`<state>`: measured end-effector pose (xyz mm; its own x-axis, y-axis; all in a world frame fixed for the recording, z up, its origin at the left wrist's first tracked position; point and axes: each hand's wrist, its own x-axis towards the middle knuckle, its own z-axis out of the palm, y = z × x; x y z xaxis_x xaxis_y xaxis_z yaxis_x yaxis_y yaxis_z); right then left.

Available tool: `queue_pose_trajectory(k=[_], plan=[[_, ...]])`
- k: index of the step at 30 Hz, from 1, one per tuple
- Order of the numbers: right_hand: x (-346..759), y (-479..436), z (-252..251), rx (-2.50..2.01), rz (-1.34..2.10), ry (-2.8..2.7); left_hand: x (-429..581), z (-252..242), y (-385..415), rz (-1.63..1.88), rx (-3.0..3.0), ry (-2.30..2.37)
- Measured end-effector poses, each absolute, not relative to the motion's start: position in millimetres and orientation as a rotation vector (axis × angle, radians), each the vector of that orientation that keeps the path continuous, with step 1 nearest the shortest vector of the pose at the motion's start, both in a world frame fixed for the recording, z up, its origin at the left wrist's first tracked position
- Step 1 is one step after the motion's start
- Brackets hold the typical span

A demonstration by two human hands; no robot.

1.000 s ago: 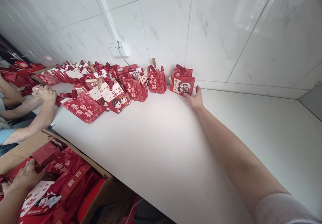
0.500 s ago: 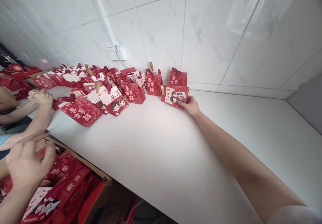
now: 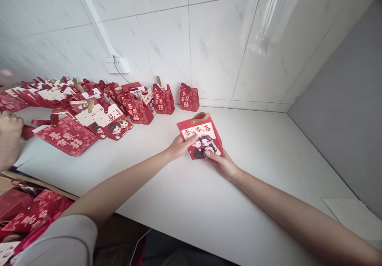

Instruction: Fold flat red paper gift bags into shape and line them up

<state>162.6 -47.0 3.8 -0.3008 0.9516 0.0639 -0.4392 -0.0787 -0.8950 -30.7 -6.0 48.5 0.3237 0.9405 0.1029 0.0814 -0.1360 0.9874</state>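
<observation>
- And here, out over the white, smooth tabletop point(image 3: 191, 194), both bare hands are on one piece: a red, wedge-shaped card box printed with a cartoon couple point(image 3: 205, 140).
- The left hand point(image 3: 178, 147) has its side, thumb pressed flat across the printed front, grip closed on the card; its other fingers are mostly hidden.
- Over to the right hand point(image 3: 225, 164), just as firm: thumb on the lower front, palm cupping the right-hand edge, closed around it with no gap showing.
- The box leans in the grip, a flat gold ribbon loop point(image 3: 200, 117) at its top; whether its base touches the table, I cannot tell.
- Behind it, near the white marbled wall tiles point(image 3: 215, 43), a small red floral box with a dark red ribbon point(image 3: 189, 99) stands upright, on its own.
- Left of that, another upright red box with a gold loop point(image 3: 163, 101), then a dense crowd of red and white boxes point(image 3: 56, 94) along the wall.
- In front of the crowd, a large red box with pale lettering point(image 3: 67, 136) lies tilted.
- Far left, a co-worker's blurred hand point(image 3: 9, 138); below it, a brown cardboard carton point(image 3: 6, 183) with more red boxes inside.
</observation>
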Motion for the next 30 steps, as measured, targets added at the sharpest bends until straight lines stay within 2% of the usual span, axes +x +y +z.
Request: queue_pose_trajectory(k=[3,7,9,13,16,24,30], plan=[[177,-34,3,-0.747,1.42,-1.099,7,34,27,1.237,1.374,0.844],[194,-9,-8,-0.926,1.067,-1.096,16,8,48,1.474,1.344,0.968],[195,-3,-13,-0.946,1.03,-1.068,9,-2,47,1.53,1.368,1.041],[189,-8,-12,-0.908,1.248,-1.11,-3,-4,37,1.473,1.399,0.99],[186,-13,-10,-0.945,1.255,-1.135,-4,-1,33,1.417,1.386,0.899],[193,-12,-20,-1.294,0.911,-1.407,-1,-3,33,1.303,1.36,0.97],[193,-26,-3,-1.053,0.474,-1.573,2,-2,20,1.535,1.989,1.292]])
